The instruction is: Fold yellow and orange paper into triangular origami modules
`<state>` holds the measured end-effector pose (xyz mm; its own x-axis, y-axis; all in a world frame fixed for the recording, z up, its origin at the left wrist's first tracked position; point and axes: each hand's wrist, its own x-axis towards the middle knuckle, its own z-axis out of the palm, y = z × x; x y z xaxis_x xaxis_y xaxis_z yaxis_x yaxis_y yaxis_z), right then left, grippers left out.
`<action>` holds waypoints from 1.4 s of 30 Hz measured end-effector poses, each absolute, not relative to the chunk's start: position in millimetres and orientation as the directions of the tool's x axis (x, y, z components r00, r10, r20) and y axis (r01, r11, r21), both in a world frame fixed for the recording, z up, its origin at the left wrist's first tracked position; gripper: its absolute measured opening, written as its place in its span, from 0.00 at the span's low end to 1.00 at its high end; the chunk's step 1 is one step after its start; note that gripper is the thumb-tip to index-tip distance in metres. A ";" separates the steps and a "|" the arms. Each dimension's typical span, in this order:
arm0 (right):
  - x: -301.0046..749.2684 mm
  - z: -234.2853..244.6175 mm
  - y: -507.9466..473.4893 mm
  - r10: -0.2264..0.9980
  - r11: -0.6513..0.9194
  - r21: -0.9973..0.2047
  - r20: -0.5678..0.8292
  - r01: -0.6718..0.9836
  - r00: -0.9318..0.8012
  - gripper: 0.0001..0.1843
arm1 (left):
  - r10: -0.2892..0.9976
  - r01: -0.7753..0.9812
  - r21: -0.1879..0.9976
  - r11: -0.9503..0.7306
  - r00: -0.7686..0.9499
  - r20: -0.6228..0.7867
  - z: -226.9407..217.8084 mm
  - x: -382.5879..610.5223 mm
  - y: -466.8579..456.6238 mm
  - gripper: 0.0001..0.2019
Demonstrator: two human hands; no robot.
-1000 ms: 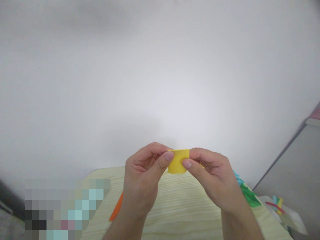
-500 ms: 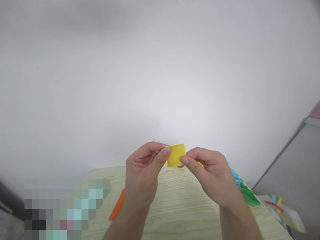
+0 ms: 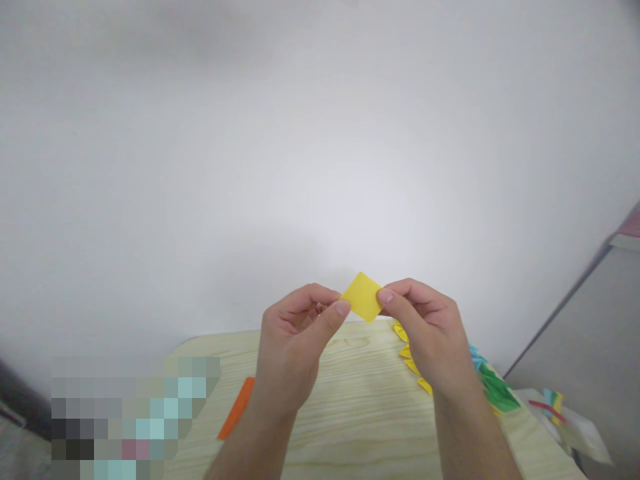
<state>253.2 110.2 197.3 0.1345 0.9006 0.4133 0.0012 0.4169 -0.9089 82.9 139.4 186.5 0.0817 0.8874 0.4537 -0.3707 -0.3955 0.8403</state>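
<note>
A small square of yellow paper (image 3: 363, 297) is held up above the far edge of the table, turned so that it looks like a diamond. My left hand (image 3: 295, 340) pinches its left corner between thumb and fingers. On the opposite corner, my right hand (image 3: 430, 333) is closed with the thumb in front. Several folded yellow paper pieces (image 3: 405, 351) lie on the table beside my right hand, partly hidden by it.
Orange paper (image 3: 237, 408) lies on the wooden table (image 3: 370, 413) by my left forearm. Green folded paper (image 3: 500, 390) and blue folded paper (image 3: 477, 357) are at the right edge. A whitish bag (image 3: 583, 433) with coloured strips hangs beyond it. A white wall (image 3: 320, 167) stands behind.
The yellow paper has been turned from a level square to a diamond and raised slightly. My right hand has moved up and now grips its right corner; more yellow pieces show on the table.
</note>
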 end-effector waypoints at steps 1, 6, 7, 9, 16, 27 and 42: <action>253.9 198.4 111.3 0.912 0.395 -0.918 0.386 -0.039 0.139 0.13 | 0.884 -0.329 0.862 -0.385 0.137 0.447 186.9 81.8 139.9 0.04; 261.0 202.6 114.2 0.947 0.321 -0.925 0.313 -0.205 0.071 0.12 | 0.857 -0.308 0.855 -0.418 0.178 0.483 187.4 75.9 143.0 0.05; 262.4 202.3 114.6 0.953 0.301 -0.926 0.298 -0.227 0.050 0.12 | 0.853 -0.316 0.843 -0.435 0.154 0.498 187.7 75.3 143.3 0.07; 264.3 200.5 115.7 0.965 0.254 -0.936 0.261 -0.243 0.003 0.12 | 0.843 -0.290 0.837 -0.463 0.149 0.518 188.7 74.4 143.1 0.11; 263.9 193.3 120.2 0.967 0.185 -0.947 0.223 -0.264 -0.122 0.12 | 0.780 -0.110 0.815 -0.569 0.243 0.577 195.3 68.5 139.9 0.04; 269.2 196.1 115.7 0.963 0.165 -0.981 0.183 -0.103 -0.199 0.14 | 0.621 0.170 0.598 -0.783 0.238 0.746 194.1 71.4 129.7 0.03; 273.4 105.2 37.8 0.859 0.352 -0.899 0.421 0.261 0.291 0.12 | 0.790 0.625 0.567 -0.536 0.135 0.598 124.1 77.0 75.8 0.04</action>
<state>273.4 37.8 105.2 0.2908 0.8593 0.4208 0.2614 0.3517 -0.8989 77.0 75.8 124.1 0.1350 0.7902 0.5978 0.6252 -0.5360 0.5673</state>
